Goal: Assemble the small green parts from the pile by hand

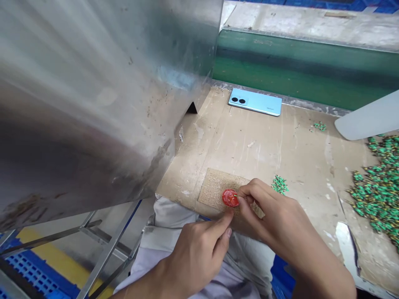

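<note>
A small red disc (230, 198) rests on a pitted cardboard pad (215, 187) at the near edge of the worn workbench (249, 145). My left hand (195, 253) is curled, with its forefinger tip touching the disc's lower edge. My right hand (271, 211) is closed in a pinch at the disc's right side, holding a tiny green part against it. A small heap of green parts (279, 184) lies just beyond my right hand.
A large steel housing (93, 91) fills the left. A light blue phone (255, 102) lies at the bench's back, before a green conveyor belt (296, 70). A big pile of green parts (380, 182) sits right, under a white scoop (368, 118). A blue crate (28, 270) sits below.
</note>
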Available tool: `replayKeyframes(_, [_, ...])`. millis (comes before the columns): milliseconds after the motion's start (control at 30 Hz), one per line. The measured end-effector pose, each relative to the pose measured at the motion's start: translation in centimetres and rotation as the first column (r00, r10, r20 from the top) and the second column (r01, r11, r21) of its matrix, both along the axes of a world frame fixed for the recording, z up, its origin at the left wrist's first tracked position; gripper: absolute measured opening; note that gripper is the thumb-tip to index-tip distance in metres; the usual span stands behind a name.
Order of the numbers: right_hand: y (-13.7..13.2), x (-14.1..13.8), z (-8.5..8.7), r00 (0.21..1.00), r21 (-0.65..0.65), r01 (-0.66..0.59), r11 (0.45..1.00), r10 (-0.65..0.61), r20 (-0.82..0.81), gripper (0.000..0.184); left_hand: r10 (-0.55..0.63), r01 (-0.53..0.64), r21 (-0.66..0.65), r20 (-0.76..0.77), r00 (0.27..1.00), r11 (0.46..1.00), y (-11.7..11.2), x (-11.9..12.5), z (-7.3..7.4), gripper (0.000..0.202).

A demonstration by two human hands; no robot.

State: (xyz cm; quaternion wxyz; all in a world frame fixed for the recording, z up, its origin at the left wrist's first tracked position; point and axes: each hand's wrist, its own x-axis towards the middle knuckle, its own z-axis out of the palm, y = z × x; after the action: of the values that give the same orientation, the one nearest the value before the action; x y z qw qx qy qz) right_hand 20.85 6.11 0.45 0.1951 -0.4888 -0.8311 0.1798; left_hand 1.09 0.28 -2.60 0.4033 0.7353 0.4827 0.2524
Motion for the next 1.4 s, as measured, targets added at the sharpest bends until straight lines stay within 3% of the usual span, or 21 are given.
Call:
replayKeyframes(667, [0.1, -0.5, 0.3, 0.986, 0.06, -0.063, 0.996, 0.053, 0.159, 0.025, 0.004, -0.004, 0.01, -0.004, 1.0, 1.0, 0.0, -0.1, -0.3, 0.045])
replayKeyframes(867, [-0.9, 1.6, 1.1, 1.0, 0.011, 0.016, 1.0, -0.016, -0.002, 0.016, -0.001, 0.001, 0.059, -0.014, 1.0, 0.998, -0.1, -0.2, -0.8, 0.045])
replayKeyframes(1033, [-3.3, 4.8, 0.0, 0.985, -0.048, 0.17, 0.984, -0.169, 0.028, 0.012, -0.018, 0.02, 0.16, -0.015, 1.0, 0.987, -0.1, -0.3, -1.3, 0.042])
replayKeyframes(1200, [-4.5, 4.7, -1.2, 0.988, -0.066, 0.141, 0.988, -0.137, 0.064, 0.019, -0.028, 0.029, 0.175, -0.009, 1.0, 0.984, 0.0, -0.3, -1.2, 0.043])
replayKeyframes(1400, [-4.5, 3.9, -1.8, 0.991, -0.054, 0.127, 0.99, -0.124, 0.043, 0.015, -0.018, 0.024, 0.183, -0.033, 0.999, 0.983, -0.2, -0.3, -1.2, 0.043])
